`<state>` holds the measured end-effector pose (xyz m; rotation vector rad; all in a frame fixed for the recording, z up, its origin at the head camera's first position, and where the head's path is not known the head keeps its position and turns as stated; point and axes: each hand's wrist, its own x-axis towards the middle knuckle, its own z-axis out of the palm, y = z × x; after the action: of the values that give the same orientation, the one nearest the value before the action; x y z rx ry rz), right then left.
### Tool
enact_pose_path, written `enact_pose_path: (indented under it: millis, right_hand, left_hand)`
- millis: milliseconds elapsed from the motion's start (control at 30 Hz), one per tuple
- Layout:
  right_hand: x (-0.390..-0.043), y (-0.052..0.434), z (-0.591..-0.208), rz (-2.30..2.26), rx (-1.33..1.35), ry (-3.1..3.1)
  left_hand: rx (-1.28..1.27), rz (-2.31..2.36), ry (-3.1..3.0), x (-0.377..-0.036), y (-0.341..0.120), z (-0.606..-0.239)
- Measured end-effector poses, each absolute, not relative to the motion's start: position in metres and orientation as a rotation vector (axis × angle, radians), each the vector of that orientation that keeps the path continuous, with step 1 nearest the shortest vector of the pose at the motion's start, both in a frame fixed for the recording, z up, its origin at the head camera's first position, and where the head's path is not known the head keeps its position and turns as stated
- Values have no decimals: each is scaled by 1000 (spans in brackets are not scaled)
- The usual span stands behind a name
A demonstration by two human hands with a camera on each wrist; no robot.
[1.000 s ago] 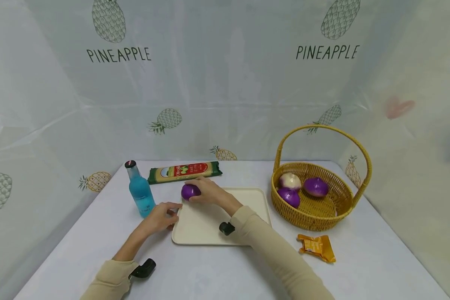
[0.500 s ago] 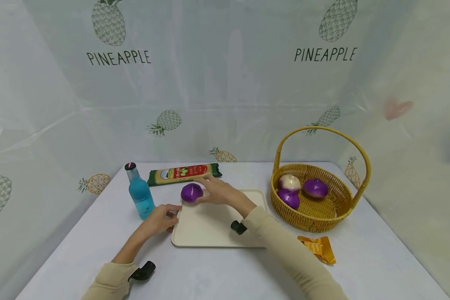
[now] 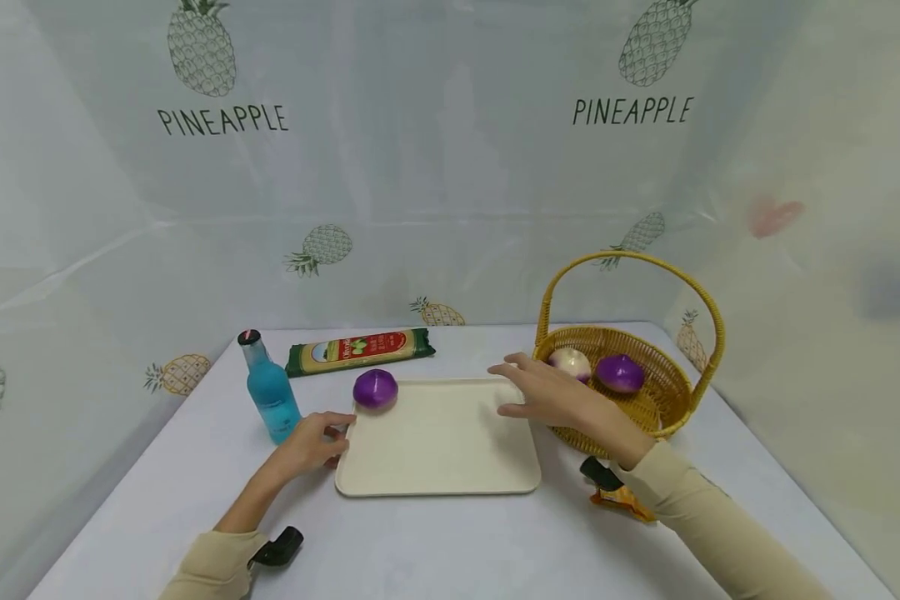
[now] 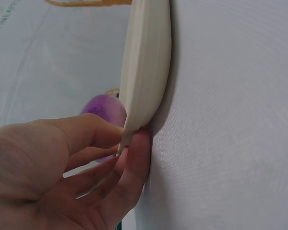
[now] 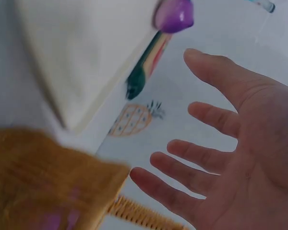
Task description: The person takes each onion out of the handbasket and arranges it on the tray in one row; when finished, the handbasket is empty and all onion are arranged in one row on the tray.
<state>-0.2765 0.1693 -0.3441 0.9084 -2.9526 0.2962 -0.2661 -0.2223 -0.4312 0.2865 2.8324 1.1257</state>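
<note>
The left hand (image 3: 312,446) pinches the tray (image 3: 435,446), the right hand (image 3: 553,392), splayed, holds nothing, and the purple onion (image 3: 376,390) at the tray's far-left corner (probably light, firm, slick) should suit cupping round its middle.

Left-hand grip (image 4: 45,148) at 8 o'clock, pinching edge of cream tray (image 4: 146,72), tray seen edge-on toward 12, purple bulb (image 4: 103,108) at 9 partly behind grip, pale backdrop (image 4: 67,67) at 10, white desk (image 4: 230,115) at 3
</note>
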Motion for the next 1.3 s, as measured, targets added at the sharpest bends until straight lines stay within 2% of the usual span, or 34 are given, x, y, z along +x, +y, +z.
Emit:
enact_pose_path:
  millis: [200,533,1133,1300]
  right_hand:
    - [-269,218,-344,361,876,-2892]
    - [-284,270,-346,567,904,-2865]
    - [-315,291,-348,591,1142,-3089]
    - [-319,290,-348,583,1129,-3166]
  left_hand:
    - [296,1140,2809,-267,-225,-433]
    - [274,1144,2817,-272,-225,-434]
    - [283,1157,2828,-272,-225,-436]
    - [297,1153,2830,-272,-226,-435]
